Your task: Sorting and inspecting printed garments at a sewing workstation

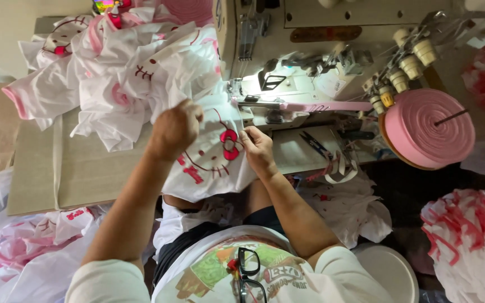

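Head view, looking down on a sewing desk (85,174).

Left hand (175,128) closed in a loose fist, knuckles up, gripping the white shirt (209,168) at its upper left part, near the middle of the desk. Right hand (256,148) laid on the same shirt at its right side, fingers (248,134) curled and narrow, pinching the cloth edge just before the sewing machine (310,84). Both hands touching the shirt, close together, with its red bow print (231,145) between them.

Shirt spread from the machine's needle area down over the desk's near edge, its lower part hanging toward the lap. Pink tape (332,106) running from the machine's foot to the right, toward a pink roll (429,128) standing at the desk's right end. Small snips (315,145) lying on the machine bed just right of the right hand.

Pile of white and pink shirts (119,73) heaped on the desk's far left part, touching the held shirt at its upper edge. More white cloth (343,207) draped below the desk's near edge, right of the right forearm. Bags of white and pink cloth (23,247) on the floor at the left; red and white bundles (467,241) at the right. Black glasses (248,275) hung at the collar, bottom centre.
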